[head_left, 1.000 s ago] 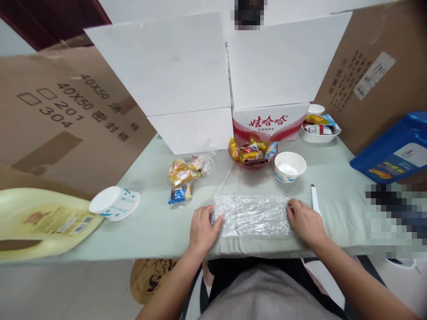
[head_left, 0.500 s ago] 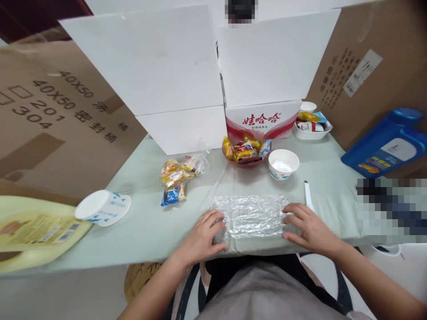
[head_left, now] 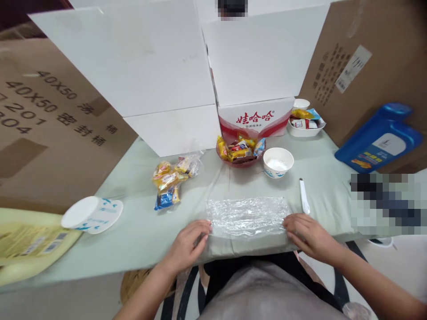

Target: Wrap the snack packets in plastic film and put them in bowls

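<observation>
A crinkled clear plastic bag (head_left: 248, 218) lies flattened on the table near its front edge. My left hand (head_left: 190, 242) is at the bag's left edge, fingers curled and closed on its border. At the opposite edge, my right hand (head_left: 307, 233) has its fingertips drawn together on the plastic. Just beyond the right hand lies a slim white tool (head_left: 303, 198) with a dark tip. A paper bowl (head_left: 278, 166) with something white and clear inside stands behind the bag, beside a reddish bowl (head_left: 240, 161) of wrapped snacks.
Wrapped snacks in clear plastic (head_left: 168, 184) lie left of centre. A tipped paper bowl (head_left: 91, 215) and a yellow jug (head_left: 30, 244) are at the left. White boxes (head_left: 167, 58) rise behind. A blue bottle (head_left: 380, 138) and a white snack dish (head_left: 305, 132) stand right.
My left hand has shifted left and its fingers have drawn in at the bag's edge. The right hand's fingers have curled closer together. The bag looks spread a little wider.
</observation>
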The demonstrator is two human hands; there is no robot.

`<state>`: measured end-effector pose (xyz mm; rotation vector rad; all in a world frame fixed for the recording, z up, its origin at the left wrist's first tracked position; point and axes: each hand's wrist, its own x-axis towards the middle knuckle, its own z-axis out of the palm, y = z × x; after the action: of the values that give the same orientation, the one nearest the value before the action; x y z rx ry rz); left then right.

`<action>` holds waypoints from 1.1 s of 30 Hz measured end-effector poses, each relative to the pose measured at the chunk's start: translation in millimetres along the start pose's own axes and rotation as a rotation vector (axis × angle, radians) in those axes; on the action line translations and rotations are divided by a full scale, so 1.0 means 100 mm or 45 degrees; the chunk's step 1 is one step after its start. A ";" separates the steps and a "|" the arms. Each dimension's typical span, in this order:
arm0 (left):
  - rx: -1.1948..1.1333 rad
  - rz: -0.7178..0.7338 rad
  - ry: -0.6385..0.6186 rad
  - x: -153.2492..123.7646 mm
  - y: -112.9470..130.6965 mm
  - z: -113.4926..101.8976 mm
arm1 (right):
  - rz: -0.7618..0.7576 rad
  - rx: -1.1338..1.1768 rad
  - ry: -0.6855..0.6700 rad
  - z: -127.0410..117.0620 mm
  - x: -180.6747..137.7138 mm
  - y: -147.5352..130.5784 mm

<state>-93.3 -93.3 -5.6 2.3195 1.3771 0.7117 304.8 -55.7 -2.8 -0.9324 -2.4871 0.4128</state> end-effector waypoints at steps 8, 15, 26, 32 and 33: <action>0.230 -0.587 0.210 0.55 -0.07 0.20 | 0.565 -0.503 0.041 0.26 0.45 0.27; 0.734 -0.540 0.292 0.58 -0.01 0.29 | 0.558 -0.677 0.048 0.30 0.52 0.34; 0.814 -0.314 -0.061 0.81 0.26 0.40 | 0.547 -0.155 0.142 0.25 0.48 0.26; 0.718 -0.280 -0.057 0.99 0.33 0.51 | 0.552 0.413 0.043 0.04 0.16 -0.17; 0.693 -0.277 -0.065 0.99 0.36 0.56 | 0.473 0.469 -0.040 -0.02 0.12 -0.25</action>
<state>4.5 -24.9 -8.2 2.4859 1.9505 0.2237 284.3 -65.6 13.2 -1.2302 -2.1507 0.9737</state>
